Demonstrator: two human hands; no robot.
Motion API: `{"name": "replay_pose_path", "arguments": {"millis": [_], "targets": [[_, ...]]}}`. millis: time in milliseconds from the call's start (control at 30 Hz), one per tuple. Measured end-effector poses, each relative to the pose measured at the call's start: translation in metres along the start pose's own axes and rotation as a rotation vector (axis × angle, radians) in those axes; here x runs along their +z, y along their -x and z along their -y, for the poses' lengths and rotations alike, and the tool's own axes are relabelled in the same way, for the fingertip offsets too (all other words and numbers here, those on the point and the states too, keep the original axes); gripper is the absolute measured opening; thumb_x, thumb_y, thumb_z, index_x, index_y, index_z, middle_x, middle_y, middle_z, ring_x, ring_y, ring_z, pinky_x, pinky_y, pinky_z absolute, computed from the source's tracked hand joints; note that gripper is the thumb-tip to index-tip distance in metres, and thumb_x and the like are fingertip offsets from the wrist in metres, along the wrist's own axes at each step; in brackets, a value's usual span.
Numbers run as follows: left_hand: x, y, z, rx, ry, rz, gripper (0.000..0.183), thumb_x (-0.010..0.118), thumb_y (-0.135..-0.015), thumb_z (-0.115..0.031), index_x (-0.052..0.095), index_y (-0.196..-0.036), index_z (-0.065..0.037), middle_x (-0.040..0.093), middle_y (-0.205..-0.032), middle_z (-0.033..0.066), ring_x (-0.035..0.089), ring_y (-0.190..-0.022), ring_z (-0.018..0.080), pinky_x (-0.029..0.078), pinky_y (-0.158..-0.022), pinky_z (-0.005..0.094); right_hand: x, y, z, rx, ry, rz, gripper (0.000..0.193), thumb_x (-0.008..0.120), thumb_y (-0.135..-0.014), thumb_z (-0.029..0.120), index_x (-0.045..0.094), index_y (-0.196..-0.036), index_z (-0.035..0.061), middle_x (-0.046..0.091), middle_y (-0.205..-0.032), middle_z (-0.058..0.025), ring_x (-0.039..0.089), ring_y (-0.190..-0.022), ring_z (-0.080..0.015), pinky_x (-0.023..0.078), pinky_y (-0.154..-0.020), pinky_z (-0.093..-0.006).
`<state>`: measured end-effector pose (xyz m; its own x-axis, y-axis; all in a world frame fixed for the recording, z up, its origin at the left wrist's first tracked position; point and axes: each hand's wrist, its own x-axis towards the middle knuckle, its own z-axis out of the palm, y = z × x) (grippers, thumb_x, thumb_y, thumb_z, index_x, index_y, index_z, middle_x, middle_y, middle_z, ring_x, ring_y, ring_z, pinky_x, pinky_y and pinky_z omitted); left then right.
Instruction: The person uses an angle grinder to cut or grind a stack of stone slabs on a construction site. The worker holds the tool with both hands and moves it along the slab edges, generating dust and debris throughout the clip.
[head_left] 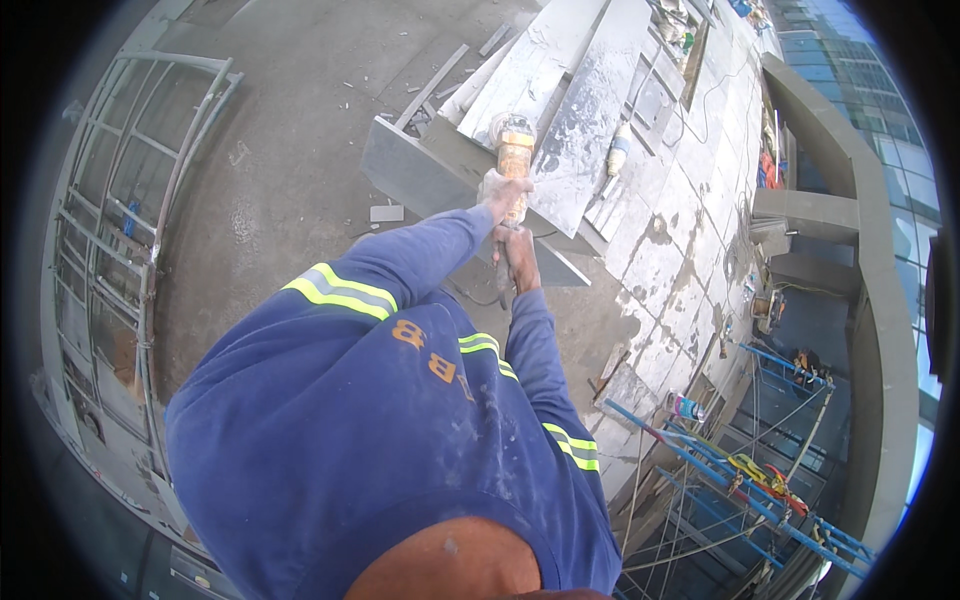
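Both my arms, in dusty blue sleeves with yellow reflective bands, reach forward to a dust-coated yellow-orange angle grinder (515, 158). My left hand (507, 192) is closed around the middle of its body. Behind it, my right hand (519, 258) is wrapped around the rear end, where a cord hangs below. The grinder's head points away from me, over the edge of pale, dusty slabs (575, 150). Its disc cannot be made out. A grey panel (400, 160) stands on edge beneath the tool and runs across in front of me.
A white and teal tool (619, 150) lies on the slabs to the right. Offcuts (387, 213) litter the concrete floor. Metal scaffold frames (150, 220) stand at left. Blue scaffolding (740, 470) and a grey steel beam (885, 300) rise at right. Cables cross the tiled strip.
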<state>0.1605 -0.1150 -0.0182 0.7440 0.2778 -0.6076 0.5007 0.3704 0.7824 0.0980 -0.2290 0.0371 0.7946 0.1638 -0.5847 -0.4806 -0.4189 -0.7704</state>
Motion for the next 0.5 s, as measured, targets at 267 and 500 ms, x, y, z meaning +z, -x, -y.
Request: {"name": "replay_pose_path", "arguments": {"millis": [267,500], "targets": [[0.003,-0.010,0.000,-0.005,0.066,0.034,0.080,0.089,-0.063,-0.039,0.064,-0.122,0.010,0.074,-0.117,0.0263,0.075,-0.107,0.0332,0.059,-0.093,0.0398,-0.006,-0.006,0.008,-0.027,0.038,0.049,0.017,0.067,-0.080,0.014,0.064,-0.080,-0.0031,0.059,-0.064,-0.0080,0.056,-0.047,-0.0174,0.045,-0.044,-0.0357],[0.016,-0.023,0.005,0.045,0.080,-0.084,0.050,0.089,-0.068,-0.025,0.073,-0.106,0.003,0.076,-0.089,0.0125,0.074,-0.072,0.0196,0.061,-0.064,0.0358,-0.008,-0.013,0.010,-0.013,0.074,0.026,0.021,0.067,-0.083,0.018,0.067,-0.084,-0.0025,0.060,-0.062,-0.0073,0.057,-0.048,-0.0196,0.045,-0.046,-0.0370]]}}
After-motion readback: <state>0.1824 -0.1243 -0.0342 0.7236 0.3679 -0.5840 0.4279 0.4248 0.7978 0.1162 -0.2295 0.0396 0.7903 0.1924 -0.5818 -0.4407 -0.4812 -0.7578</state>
